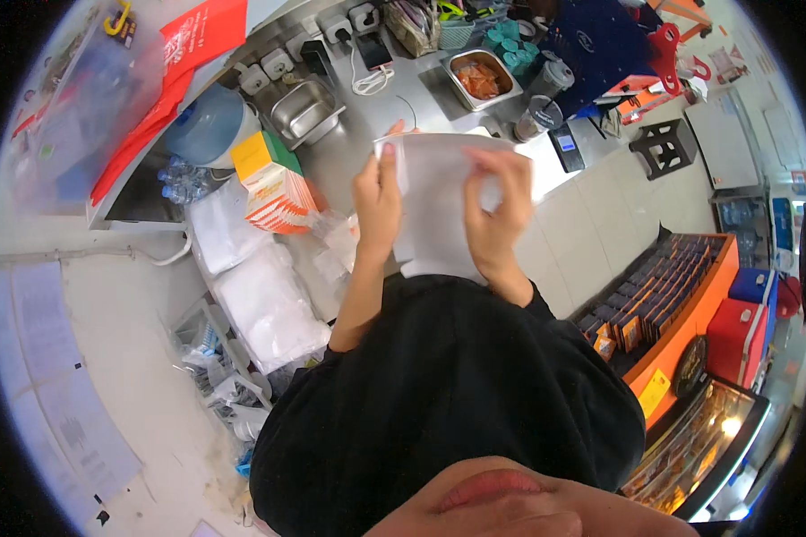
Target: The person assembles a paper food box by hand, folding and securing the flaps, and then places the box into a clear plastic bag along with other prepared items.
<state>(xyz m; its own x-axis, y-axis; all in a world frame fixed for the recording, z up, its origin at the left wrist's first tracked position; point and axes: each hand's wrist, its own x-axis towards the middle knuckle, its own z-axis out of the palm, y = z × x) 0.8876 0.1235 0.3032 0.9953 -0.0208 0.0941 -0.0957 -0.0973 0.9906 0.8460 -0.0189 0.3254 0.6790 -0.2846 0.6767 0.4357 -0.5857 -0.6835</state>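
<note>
A plain white paper sheet [434, 201], possibly a flat bag, stands up in front of my chest. It looks doubled along its left edge. My left hand [378, 201] is closed on that edge, with the thumb on the near face and fingers behind. My right hand [500, 210] is at the sheet's right side, its fingers bent and smeared by motion. Whether those fingertips grip the sheet is not plain. Left of my left hand stand nested orange-and-white paper cartons [278, 201] beside a yellow-and-green box [264, 154].
A steel counter [367, 112] carries an empty steel pan [304, 112], a pan of orange-red food [482, 79], a phone [373, 51] with a white cable, and lidded cups [539, 118]. White plastic-wrapped packs [264, 295] lie to my left. An orange display rack [690, 331] stands at right.
</note>
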